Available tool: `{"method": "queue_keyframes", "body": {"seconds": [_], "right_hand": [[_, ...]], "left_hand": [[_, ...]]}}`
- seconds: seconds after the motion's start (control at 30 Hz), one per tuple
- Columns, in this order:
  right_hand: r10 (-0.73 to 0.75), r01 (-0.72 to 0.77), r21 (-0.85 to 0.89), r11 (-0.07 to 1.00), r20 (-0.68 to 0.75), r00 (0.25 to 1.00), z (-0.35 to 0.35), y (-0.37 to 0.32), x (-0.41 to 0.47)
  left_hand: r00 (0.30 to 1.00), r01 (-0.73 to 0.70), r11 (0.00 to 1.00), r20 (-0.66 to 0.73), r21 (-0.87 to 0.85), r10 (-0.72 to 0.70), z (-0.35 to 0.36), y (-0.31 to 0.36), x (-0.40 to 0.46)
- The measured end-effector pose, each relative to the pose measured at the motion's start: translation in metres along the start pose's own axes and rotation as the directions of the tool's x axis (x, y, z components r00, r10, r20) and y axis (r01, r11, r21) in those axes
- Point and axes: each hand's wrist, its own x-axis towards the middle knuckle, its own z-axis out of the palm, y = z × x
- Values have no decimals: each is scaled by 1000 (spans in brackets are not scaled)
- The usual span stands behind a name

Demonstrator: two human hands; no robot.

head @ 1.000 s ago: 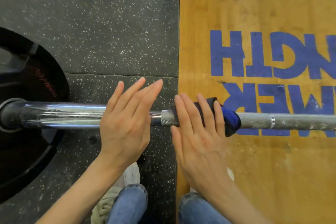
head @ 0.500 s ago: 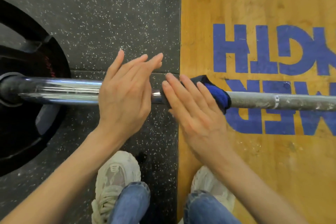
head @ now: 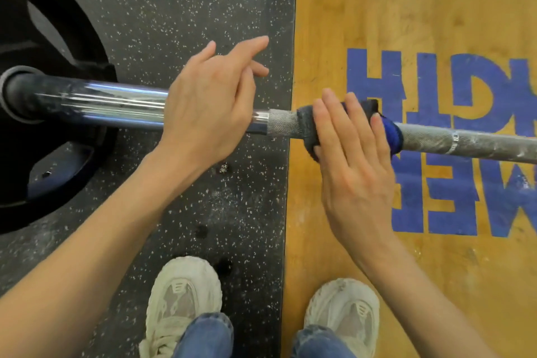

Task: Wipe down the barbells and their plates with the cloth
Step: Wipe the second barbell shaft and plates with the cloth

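One barbell (head: 453, 139) lies across the floor, with one black plate (head: 43, 125) on its end. One blue cloth (head: 392, 136) is wrapped round the bar. Two hands are on it: the left hand (head: 209, 107) and the right hand (head: 351, 151). Two pale sneakers show below, one (head: 183, 299) on the speckled rubber, one (head: 343, 314) on the wooden platform (head: 406, 9). Two rows of blue lettering (head: 436, 171) mark the wood.
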Motion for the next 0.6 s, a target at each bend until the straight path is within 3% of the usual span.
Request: {"method": "queue_keyframes", "body": {"seconds": [0.1,0.27,0.4,0.5,0.6], "right_hand": [[53,-52,68,996,-9,999,13,-26,17],[-107,107,-38,994,-9,994,19,1,31],[-78,61,-133,989,-125,989,35,4,48],[-40,29,-92,995,-124,991,37,0,65],[102,-135,-167,977,-193,976,34,-8,100]], "left_hand": [[999,42,999,4,-22,-42,-1,1,18],[995,85,995,52,-53,-82,-6,-1,41],[990,98,994,101,-42,-94,-4,-3,54],[991,88,996,97,-9,-87,-1,-7,57],[995,60,998,78,9,-61,1,-7,56]]}}
